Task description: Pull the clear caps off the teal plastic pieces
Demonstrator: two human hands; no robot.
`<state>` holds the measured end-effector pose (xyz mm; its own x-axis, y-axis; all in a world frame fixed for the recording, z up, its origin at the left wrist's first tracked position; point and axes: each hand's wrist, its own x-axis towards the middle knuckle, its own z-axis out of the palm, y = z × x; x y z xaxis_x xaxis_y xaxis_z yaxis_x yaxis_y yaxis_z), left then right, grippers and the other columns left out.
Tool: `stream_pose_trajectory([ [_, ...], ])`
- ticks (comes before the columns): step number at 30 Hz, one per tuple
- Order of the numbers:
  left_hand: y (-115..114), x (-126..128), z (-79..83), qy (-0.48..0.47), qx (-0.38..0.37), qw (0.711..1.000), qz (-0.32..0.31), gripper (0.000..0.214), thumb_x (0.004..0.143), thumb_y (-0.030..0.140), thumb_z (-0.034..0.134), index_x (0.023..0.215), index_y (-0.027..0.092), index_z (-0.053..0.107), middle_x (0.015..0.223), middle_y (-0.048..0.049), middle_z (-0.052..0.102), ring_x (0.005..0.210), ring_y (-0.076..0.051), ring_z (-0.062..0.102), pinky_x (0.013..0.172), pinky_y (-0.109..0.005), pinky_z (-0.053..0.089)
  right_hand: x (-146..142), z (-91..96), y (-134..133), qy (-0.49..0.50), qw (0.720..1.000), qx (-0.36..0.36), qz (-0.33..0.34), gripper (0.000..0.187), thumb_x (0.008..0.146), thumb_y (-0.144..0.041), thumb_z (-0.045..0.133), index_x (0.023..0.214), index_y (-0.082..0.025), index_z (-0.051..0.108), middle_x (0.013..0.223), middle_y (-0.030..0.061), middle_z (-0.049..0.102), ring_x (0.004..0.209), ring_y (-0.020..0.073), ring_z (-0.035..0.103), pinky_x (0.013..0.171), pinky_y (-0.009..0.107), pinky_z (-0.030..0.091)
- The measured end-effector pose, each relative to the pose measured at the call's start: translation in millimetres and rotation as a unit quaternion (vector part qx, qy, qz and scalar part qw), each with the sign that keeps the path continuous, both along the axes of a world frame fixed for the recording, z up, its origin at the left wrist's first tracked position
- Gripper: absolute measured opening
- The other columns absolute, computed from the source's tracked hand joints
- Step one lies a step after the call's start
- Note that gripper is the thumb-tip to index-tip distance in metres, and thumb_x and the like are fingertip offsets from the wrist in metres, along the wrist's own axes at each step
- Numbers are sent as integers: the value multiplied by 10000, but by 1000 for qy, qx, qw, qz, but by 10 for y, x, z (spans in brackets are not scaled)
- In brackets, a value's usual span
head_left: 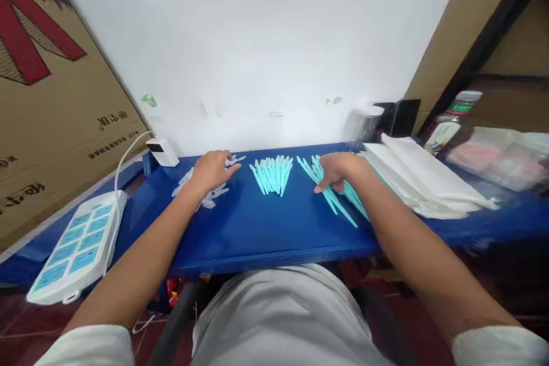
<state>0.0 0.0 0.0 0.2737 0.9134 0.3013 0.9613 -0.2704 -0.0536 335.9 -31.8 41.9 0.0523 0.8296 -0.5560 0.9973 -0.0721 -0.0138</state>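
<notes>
My left hand [213, 169] rests on a scatter of small clear plastic caps [211, 194] on the blue table [266, 229], its fingers curled over them. My right hand [338, 171] lies on a loose pile of turquoise sticks [343, 201], fingers bent down onto them. Between the two hands sits a neat bundle of the same turquoise sticks [271, 175], touched by neither hand.
A stack of white sheets or bags [424, 180] lies to the right of the sticks. A white power strip [75, 249] with its cable and a small white adapter [162, 151] sit at the left. Cardboard boxes [51, 97] flank the white wall; bottles and packets [493, 154] lie far right.
</notes>
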Motion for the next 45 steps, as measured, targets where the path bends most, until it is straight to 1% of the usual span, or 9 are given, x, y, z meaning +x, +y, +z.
stream_pose_trajectory([
  [3,7,-11,-10,0,-17,1000,2,494,960,605,544,1140,177,712,1116,-131,755,975,-309,698,724,-340,485,43,-24,49,8,999,-14,28,346,814,-403,829,849,-67,755,822,122,793,834,264,747,766,336,529],
  [7,6,-9,-20,-13,-23,1000,-9,477,948,609,560,1121,199,731,1064,-112,765,931,-298,703,709,-340,479,138,-72,130,43,996,-45,59,328,829,-359,798,667,-83,728,832,130,789,823,237,742,756,307,525],
  [11,-18,10,-6,-24,-31,999,-19,468,942,615,561,1096,212,742,1003,-93,772,880,-280,702,676,-334,465,223,-84,172,56,996,-41,61,250,828,-263,760,662,-77,736,819,130,782,781,212,735,716,285,533],
  [19,-59,65,33,-32,-57,997,-31,483,948,612,557,1106,195,742,951,-88,772,802,-253,693,608,-318,432,276,32,144,74,992,70,77,346,907,-285,690,604,-117,684,781,139,764,673,199,684,686,315,540],
  [25,-70,74,37,-31,-63,997,-31,459,950,607,560,1073,204,742,931,-78,772,805,-255,696,614,-321,429,259,-43,195,71,996,22,59,353,880,-312,743,595,-109,696,777,133,752,673,190,689,697,301,543],
  [30,-78,75,42,-32,-65,997,-35,443,947,596,563,1070,210,742,925,-75,771,801,-252,694,616,-321,425,269,-62,212,68,996,15,60,345,868,-329,741,605,-108,710,775,127,750,683,189,686,687,292,528],
  [38,-111,111,68,-30,-72,996,-30,437,943,598,563,1062,218,743,933,-68,775,824,-261,699,636,-325,430,334,5,181,58,993,52,91,318,864,-338,730,623,-133,699,755,104,744,629,170,619,659,306,485],
  [42,-114,116,70,-25,-77,996,-31,428,940,593,568,1060,222,743,934,-65,776,827,-256,697,631,-317,421,333,-5,193,58,994,42,88,326,877,-366,734,650,-133,703,778,109,755,665,183,648,663,303,489],
  [45,-103,110,55,-24,-74,996,-35,420,940,587,567,1048,222,744,933,-64,777,826,-253,696,627,-318,420,308,-14,212,75,990,81,88,363,916,-391,701,657,-137,683,778,118,757,666,189,662,641,295,483],
])
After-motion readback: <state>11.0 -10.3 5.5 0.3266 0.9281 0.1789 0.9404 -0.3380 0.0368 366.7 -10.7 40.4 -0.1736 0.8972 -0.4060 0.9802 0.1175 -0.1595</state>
